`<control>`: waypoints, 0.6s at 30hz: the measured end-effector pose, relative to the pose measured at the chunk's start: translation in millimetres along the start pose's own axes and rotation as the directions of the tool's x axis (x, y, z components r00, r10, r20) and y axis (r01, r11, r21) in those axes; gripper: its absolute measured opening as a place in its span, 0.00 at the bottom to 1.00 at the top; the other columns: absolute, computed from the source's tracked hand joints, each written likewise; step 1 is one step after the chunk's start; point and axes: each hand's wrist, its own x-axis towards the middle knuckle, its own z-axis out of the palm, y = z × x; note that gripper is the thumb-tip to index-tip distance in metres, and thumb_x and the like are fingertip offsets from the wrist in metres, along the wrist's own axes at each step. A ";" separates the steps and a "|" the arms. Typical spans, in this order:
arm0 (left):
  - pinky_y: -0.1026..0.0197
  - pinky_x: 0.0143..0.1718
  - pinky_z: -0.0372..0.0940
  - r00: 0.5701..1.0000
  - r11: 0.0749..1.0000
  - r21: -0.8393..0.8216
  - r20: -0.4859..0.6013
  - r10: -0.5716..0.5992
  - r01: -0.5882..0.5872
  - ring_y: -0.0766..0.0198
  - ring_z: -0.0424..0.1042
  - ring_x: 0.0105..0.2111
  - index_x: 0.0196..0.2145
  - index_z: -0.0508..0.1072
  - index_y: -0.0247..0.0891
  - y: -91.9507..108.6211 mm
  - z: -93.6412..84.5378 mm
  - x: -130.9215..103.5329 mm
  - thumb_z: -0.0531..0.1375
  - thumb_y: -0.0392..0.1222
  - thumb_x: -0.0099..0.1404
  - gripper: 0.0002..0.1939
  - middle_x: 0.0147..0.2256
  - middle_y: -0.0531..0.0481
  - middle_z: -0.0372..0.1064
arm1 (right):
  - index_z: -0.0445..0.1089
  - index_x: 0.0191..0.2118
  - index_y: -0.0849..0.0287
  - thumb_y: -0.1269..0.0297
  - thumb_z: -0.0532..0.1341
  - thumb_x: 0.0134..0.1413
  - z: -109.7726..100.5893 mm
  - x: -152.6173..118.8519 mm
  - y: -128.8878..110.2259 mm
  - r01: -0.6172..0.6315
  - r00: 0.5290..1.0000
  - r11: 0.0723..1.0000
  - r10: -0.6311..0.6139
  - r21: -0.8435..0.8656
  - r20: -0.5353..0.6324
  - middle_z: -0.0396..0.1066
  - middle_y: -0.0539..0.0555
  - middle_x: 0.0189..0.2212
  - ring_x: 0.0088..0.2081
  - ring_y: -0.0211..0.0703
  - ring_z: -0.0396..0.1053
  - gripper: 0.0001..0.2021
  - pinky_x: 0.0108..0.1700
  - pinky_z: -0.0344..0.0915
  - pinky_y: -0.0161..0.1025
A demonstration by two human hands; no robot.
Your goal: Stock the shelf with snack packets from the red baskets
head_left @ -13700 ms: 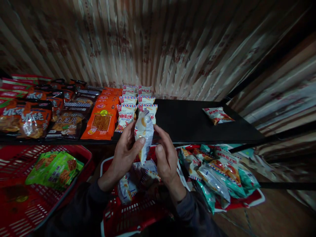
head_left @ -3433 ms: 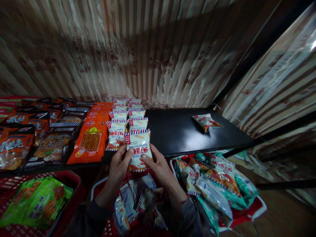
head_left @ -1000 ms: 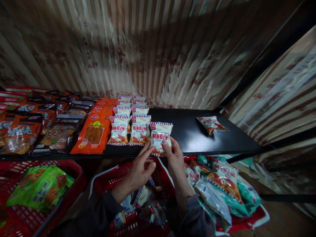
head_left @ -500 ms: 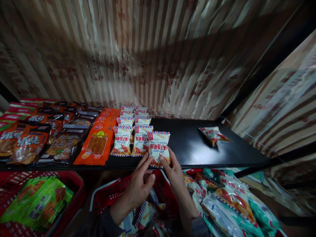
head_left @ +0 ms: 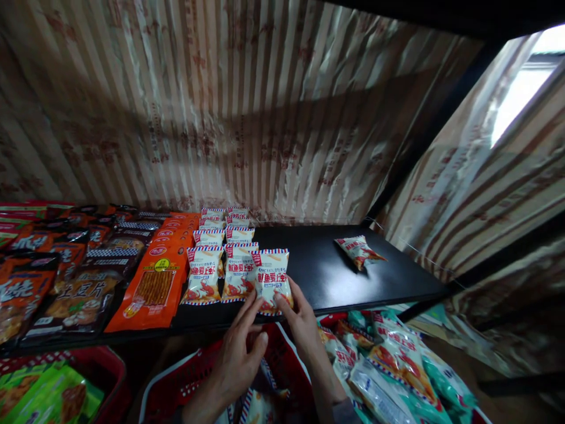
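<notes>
A small white snack bag (head_left: 272, 277) with red lettering and a striped edge stands tilted at the shelf's front. My right hand (head_left: 302, 324) grips its lower right side, thumb on the front. With fingers stretched out and thumb apart, my left hand (head_left: 238, 350) touches the bag's lower left edge. Just left of it, a matching snack bag (head_left: 239, 272) is partly overlapped. Another such bag (head_left: 204, 274) stands beside that one, and more line up behind in two rows. One loose bag (head_left: 358, 250) lies on the shelf farther right.
Orange packets (head_left: 154, 282) and dark brown packets (head_left: 83, 294) fill the left of the black shelf (head_left: 304, 247). Below stand a red basket (head_left: 176, 377) of snack bags, a basket with green packets (head_left: 44, 391), and a pile of bags (head_left: 397, 365) at right. A dark post (head_left: 424, 129) rises at right.
The view has shifted, so the shelf appears lower and farther left. Both hands stay at the same snack bag, which keeps about the same place beside the rows.
</notes>
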 end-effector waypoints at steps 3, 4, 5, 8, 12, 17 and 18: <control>0.53 0.51 0.68 1.000 0.999 0.035 -0.028 -0.012 0.013 0.51 0.55 0.63 0.60 0.62 0.39 11.5 13.4 16.2 0.53 0.40 0.63 0.27 0.65 0.41 0.49 | 0.67 0.54 0.56 0.52 0.67 0.43 -9.7 7.1 -11.8 0.039 0.996 0.999 -0.039 -0.001 -0.075 0.73 0.56 0.50 0.51 0.54 0.69 0.30 0.54 0.65 0.50; 0.53 0.51 0.68 0.999 0.998 0.058 -0.046 -0.009 0.011 0.51 0.56 0.62 0.59 0.64 0.37 17.7 17.9 25.0 0.53 0.39 0.62 0.27 0.65 0.39 0.51 | 0.67 0.54 0.56 0.52 0.67 0.43 -12.9 11.4 -16.8 0.052 0.993 0.999 -0.052 0.003 -0.104 0.73 0.56 0.49 0.50 0.54 0.70 0.30 0.53 0.65 0.50; 0.53 0.51 0.68 0.998 0.997 0.082 -0.068 -0.004 0.010 0.51 0.57 0.62 0.58 0.64 0.37 24.7 22.2 35.4 0.53 0.38 0.61 0.27 0.64 0.39 0.52 | 0.67 0.54 0.56 0.52 0.67 0.43 -15.7 17.2 -22.1 0.063 0.990 0.998 -0.061 0.012 -0.128 0.73 0.56 0.49 0.50 0.54 0.70 0.30 0.52 0.66 0.50; 0.54 0.49 0.67 0.997 0.993 0.111 -0.077 -0.019 0.028 0.54 0.65 0.56 0.60 0.61 0.37 48.1 32.0 74.9 0.54 0.33 0.58 0.30 0.60 0.39 0.60 | 0.65 0.54 0.57 0.51 0.67 0.42 -21.5 44.1 -37.3 0.100 0.982 0.994 -0.092 0.045 -0.166 0.74 0.57 0.45 0.45 0.53 0.72 0.31 0.46 0.69 0.48; 0.54 0.53 0.62 0.981 0.969 0.210 -0.171 -0.091 0.127 0.53 0.68 0.52 0.56 0.65 0.34 71.7 39.2 135.9 0.58 0.32 0.55 0.28 0.53 0.39 0.69 | 0.65 0.49 0.58 0.53 0.68 0.38 -22.1 95.3 -47.9 0.203 0.954 0.979 -0.196 0.009 -0.226 0.74 0.55 0.41 0.38 0.48 0.72 0.30 0.37 0.69 0.42; 0.57 0.47 0.63 0.968 0.972 0.187 -0.234 -0.094 0.139 0.53 0.71 0.48 0.49 0.71 0.36 73.0 43.1 196.3 0.60 0.38 0.56 0.21 0.46 0.40 0.73 | 0.67 0.45 0.60 0.52 0.68 0.34 -14.4 153.7 -41.6 0.164 0.949 0.986 -0.165 -0.026 -0.269 0.74 0.53 0.32 0.30 0.44 0.70 0.29 0.31 0.66 0.39; 0.58 0.46 0.63 0.967 0.974 0.183 -0.238 -0.088 0.134 0.54 0.71 0.48 0.47 0.72 0.37 70.1 43.3 204.9 0.60 0.38 0.56 0.20 0.45 0.40 0.74 | 0.67 0.44 0.60 0.52 0.67 0.33 -12.4 162.9 -38.4 0.162 0.946 0.986 -0.169 -0.049 -0.277 0.74 0.53 0.31 0.29 0.44 0.70 0.29 0.31 0.65 0.39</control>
